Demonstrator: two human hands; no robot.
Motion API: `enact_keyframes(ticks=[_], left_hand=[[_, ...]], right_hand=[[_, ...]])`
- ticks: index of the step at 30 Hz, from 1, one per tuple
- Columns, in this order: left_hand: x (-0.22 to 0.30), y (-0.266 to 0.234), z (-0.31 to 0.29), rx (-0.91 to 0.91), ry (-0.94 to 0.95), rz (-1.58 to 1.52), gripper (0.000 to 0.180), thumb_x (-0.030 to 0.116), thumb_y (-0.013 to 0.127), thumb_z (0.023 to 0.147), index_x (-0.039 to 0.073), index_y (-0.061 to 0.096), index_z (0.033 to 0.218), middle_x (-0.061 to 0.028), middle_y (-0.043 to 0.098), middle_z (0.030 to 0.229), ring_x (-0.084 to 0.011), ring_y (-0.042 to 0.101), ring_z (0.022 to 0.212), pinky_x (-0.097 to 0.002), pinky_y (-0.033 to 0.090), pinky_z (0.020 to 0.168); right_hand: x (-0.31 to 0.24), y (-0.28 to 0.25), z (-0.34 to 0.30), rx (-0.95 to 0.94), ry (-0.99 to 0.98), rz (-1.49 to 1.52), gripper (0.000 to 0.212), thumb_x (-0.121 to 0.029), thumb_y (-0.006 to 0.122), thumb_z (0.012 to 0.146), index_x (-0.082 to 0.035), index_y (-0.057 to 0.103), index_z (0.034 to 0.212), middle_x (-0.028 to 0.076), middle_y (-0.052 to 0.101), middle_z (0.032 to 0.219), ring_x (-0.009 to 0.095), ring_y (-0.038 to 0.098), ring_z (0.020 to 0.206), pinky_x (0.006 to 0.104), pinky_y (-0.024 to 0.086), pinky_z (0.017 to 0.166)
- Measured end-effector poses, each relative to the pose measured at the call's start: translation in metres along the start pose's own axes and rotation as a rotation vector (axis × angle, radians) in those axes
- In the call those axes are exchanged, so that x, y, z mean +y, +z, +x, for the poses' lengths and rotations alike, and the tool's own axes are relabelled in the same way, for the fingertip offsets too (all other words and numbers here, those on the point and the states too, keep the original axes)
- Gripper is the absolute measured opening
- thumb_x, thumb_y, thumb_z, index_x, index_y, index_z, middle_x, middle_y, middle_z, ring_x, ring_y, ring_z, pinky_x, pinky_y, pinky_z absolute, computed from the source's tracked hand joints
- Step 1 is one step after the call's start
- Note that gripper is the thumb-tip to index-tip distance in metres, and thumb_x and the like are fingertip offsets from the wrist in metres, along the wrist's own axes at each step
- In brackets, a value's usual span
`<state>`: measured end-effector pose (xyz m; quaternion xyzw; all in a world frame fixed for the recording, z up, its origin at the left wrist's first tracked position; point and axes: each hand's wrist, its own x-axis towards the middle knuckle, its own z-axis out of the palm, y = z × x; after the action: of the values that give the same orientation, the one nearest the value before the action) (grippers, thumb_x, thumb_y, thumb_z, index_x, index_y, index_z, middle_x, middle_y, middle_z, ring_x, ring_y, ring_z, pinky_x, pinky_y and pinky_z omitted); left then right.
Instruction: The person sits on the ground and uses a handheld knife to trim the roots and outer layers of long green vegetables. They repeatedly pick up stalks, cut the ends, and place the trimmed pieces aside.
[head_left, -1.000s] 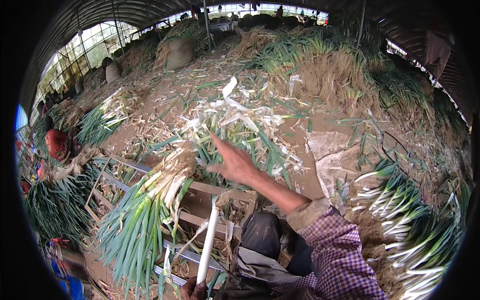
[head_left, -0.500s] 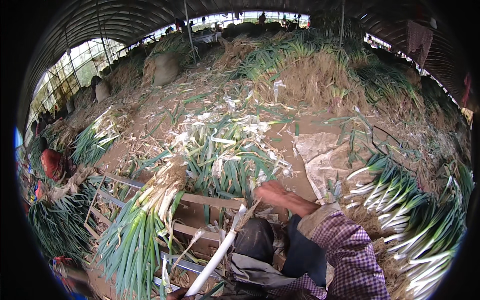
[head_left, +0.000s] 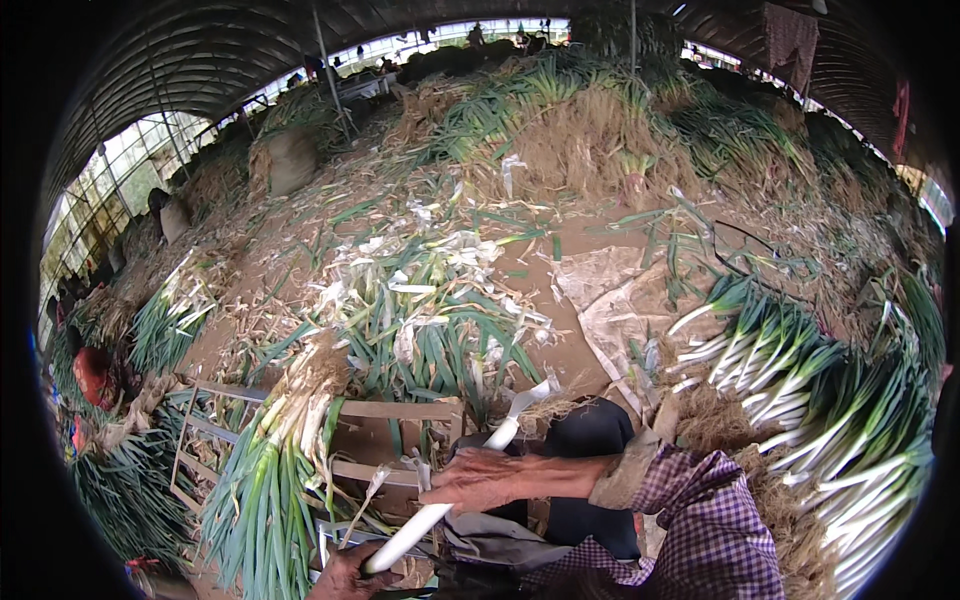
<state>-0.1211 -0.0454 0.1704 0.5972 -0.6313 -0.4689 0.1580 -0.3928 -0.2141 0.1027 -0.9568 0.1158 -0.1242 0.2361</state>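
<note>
A long green onion (head_left: 412, 532) with a thick white stem slants up from the lower edge over my lap, its roots at the upper right. My left hand (head_left: 350, 574) is closed round the lower part of that stem, partly cut off by the picture's edge. Higher up, my right hand (head_left: 468, 481) lies across the same stem with its fingers curled over it. Left of my hands, a bunch of untrimmed green onions (head_left: 275, 460) rests on a wooden and metal rack (head_left: 395, 409), roots toward the far side.
Peeled green onions (head_left: 790, 400) lie in a row at the right. Ahead is a heap of stripped leaves and skins (head_left: 430, 300). A big pile of rooty onions (head_left: 590, 140) stands at the back. A sack (head_left: 292, 163) and a red-clad person (head_left: 92, 377) are at the left.
My right hand has come back and down from beyond my knee onto the white stem. My left hand has risen further into view, and the onion has shifted up and right. The view has turned slightly.
</note>
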Motion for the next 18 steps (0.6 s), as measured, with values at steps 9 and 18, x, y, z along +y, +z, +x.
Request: enact_keyframes(ticks=[9, 18], left_hand=[[-0.152, -0.073, 0.032, 0.429, 0.131, 0.45, 0.03, 0.015, 0.075, 0.085, 0.004, 0.067, 0.112, -0.014, 0.07, 0.09, -0.0274, 0.066, 0.078, -0.0415, 0.053, 0.071], [-0.316, -0.101, 0.052, 0.533, 0.082, 0.259, 0.015, 0.018, 0.068, 0.089, 0.005, 0.076, 0.091, -0.0055, 0.071, 0.076, -0.0132, 0.062, 0.067, -0.0277, 0.05, 0.06]], right_hand=[[0.042, -0.122, -0.217, 0.33, 0.665, 0.222, 0.043, -0.015, 0.082, 0.078, -0.008, 0.07, 0.118, 0.006, 0.075, 0.098, 0.018, 0.07, 0.091, 0.0345, 0.053, 0.075], [0.061, -0.069, -0.49, 1.783, 1.366, 0.262, 0.047, -0.011, 0.08, 0.084, 0.001, 0.064, 0.126, 0.014, 0.073, 0.094, 0.019, 0.07, 0.075, 0.0334, 0.056, 0.062]])
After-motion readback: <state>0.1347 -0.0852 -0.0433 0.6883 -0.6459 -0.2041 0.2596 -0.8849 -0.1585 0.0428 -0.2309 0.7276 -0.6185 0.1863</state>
